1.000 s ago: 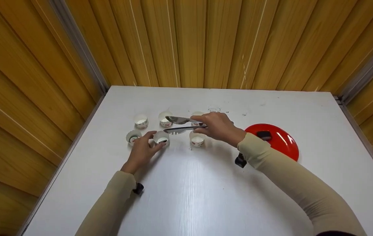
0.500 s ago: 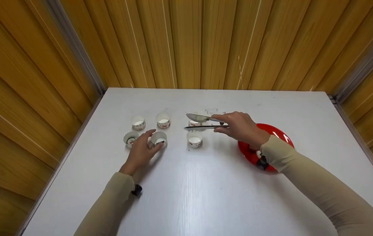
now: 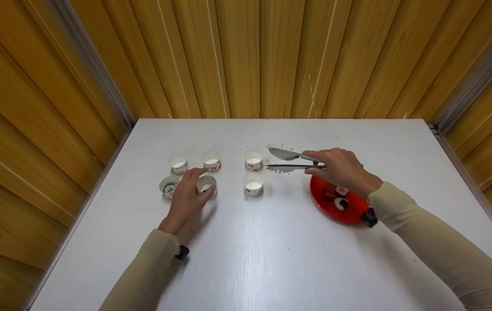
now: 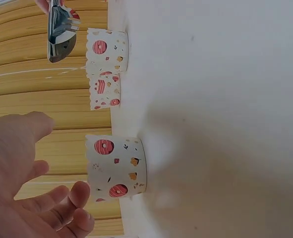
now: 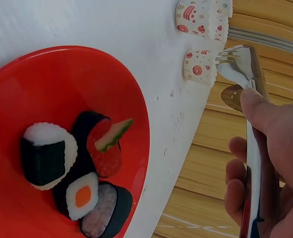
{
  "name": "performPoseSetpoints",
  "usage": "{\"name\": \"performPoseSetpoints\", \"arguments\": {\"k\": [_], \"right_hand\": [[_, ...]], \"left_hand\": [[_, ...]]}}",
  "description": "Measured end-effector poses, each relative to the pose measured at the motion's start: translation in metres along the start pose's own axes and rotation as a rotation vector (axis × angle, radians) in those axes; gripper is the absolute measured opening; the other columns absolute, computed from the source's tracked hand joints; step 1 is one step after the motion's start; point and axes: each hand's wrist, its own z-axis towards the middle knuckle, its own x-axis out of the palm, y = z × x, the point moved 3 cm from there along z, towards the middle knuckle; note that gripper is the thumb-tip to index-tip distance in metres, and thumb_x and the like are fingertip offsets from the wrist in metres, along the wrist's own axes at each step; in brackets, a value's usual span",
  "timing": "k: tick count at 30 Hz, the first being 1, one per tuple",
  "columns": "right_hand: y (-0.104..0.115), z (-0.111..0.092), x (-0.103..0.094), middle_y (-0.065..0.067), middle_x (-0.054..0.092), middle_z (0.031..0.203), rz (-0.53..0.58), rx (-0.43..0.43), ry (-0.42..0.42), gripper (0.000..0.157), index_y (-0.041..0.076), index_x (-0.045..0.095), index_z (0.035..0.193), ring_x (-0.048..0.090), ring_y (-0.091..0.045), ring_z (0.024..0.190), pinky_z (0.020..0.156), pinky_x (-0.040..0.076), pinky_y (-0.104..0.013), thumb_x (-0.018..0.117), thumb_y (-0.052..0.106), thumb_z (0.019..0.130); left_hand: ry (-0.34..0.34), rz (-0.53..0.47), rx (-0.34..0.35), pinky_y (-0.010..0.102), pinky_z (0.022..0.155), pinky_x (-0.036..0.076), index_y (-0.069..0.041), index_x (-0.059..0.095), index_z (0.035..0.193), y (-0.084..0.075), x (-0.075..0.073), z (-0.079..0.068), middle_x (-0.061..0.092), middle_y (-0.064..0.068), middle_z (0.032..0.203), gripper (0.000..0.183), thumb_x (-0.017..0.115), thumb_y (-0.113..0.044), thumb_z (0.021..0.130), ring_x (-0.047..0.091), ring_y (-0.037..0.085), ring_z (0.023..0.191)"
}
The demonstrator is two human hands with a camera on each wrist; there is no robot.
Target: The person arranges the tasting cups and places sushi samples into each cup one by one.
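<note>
Metal tongs (image 3: 284, 154) aloft in the thumb-and-finger grip of the right hand (image 3: 341, 169)

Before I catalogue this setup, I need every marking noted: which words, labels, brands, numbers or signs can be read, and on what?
No words, brands, numbers or signs can be read.
Cups: printed pictures such as donuts, no readable lettering.
Table: faint marks, too blurred to tell whether they are writing.
Plate and tongs: no text shows.
</note>
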Motion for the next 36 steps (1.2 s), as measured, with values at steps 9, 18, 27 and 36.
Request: {"name": "performPoseSetpoints", "arguments": {"k": [9,18,27,36], "right_hand": [[-0.025,-0.019,-0.011,0.001,0.074,0.091,-0.01,0.055,-0.001,0.054,0.019,0.063,0.143,0.059,-0.02,0.077,0.061,0.047,-0.034,0.08,0.028,0.092],[-0.052,-0.038,-0.017,-0.006,0.076,0.106,-0.02,0.138,0.022,0.055,0.022,0.062,0.144,0.064,-0.027,0.091,0.069,0.053,-0.042,0.079,0.03,0.092],[-0.072,-0.055,-0.025,-0.014,0.073,0.117,0.012,0.235,0.074,0.057,0.018,0.06,0.145,0.06,-0.029,0.094,0.064,0.048,-0.036,0.079,0.03,0.093],[-0.095,-0.068,-0.028,-0.015,0.073,0.112,0.024,0.272,0.087,0.057,0.015,0.062,0.143,0.059,-0.028,0.089,0.062,0.049,-0.034,0.08,0.032,0.092]], "left_hand": [[0.029,-0.075,0.119,0.026,0.061,0.05,-0.006,0.061,0.138,-0.025,0.016,0.002,0.063,0.011,0.135,0.048,0.077,-0.019,0.095,0.056,0.011,0.066],[0.126,-0.051,0.089,0.027,0.062,0.048,-0.009,0.054,0.146,-0.038,0.039,0.006,0.064,0.015,0.133,0.058,0.076,-0.027,0.096,0.052,0.009,0.066],[0.195,-0.092,0.054,0.03,0.068,0.049,-0.001,0.05,0.148,-0.044,0.056,0.009,0.062,0.021,0.134,0.064,0.075,-0.031,0.096,0.053,0.01,0.07],[0.22,-0.091,0.046,0.045,0.092,0.052,0.003,0.05,0.147,-0.045,0.065,0.013,0.062,0.023,0.134,0.064,0.074,-0.029,0.098,0.066,0.032,0.1]]}}
